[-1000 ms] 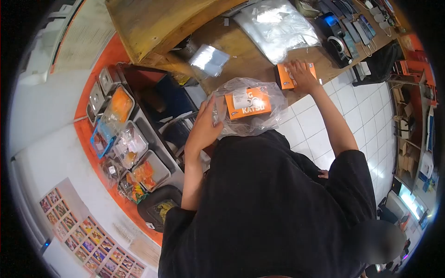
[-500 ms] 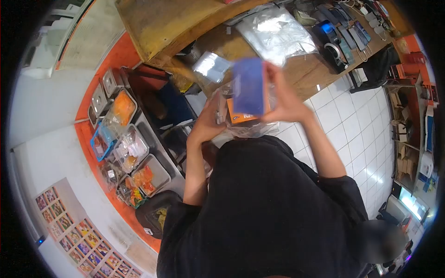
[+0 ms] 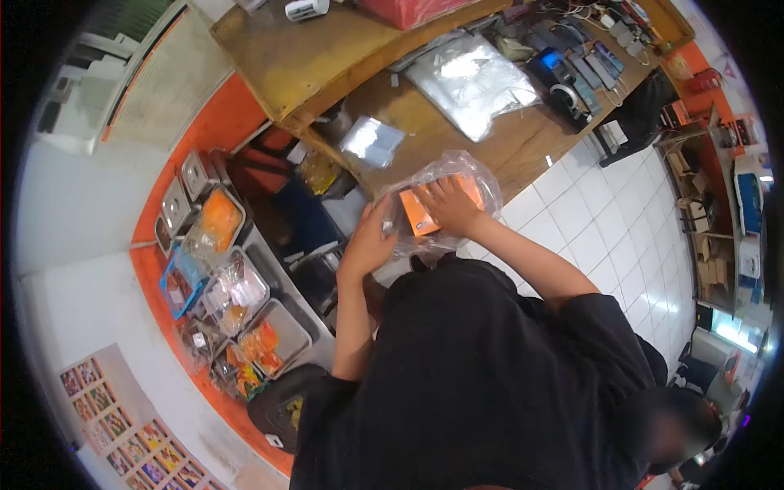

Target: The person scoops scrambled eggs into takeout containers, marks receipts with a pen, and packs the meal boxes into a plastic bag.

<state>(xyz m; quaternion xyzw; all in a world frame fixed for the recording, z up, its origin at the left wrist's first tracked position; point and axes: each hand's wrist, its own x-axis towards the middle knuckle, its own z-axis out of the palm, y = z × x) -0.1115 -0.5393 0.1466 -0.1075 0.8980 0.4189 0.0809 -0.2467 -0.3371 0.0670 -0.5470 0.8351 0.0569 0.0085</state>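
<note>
A clear plastic bag [image 3: 483, 168] lies at the front edge of the wooden desk, close to my body. Inside it sits an orange box [image 3: 418, 219] with a small dark mark on its face. My right hand [image 3: 453, 206] rests over this box, its fingers spread across the orange surface and covering much of it. At the bag's left side, my left hand [image 3: 369, 243] holds the plastic between thumb and fingers. I cannot make out a blue box face; whether more than one box is in the bag cannot be told.
On the wooden desk [image 3: 425, 110] lie a stack of clear plastic bags [image 3: 474, 77] and a small plastic packet [image 3: 372, 140]. Several phones and cables [image 3: 584, 69] are at the back right. Metal trays [image 3: 282, 327] with wrapped goods stand to the left.
My right hand has lowered from above the bag onto the orange box. The blue-faced box it held is no longer seen as such. My left hand stays at the bag's left side.
</note>
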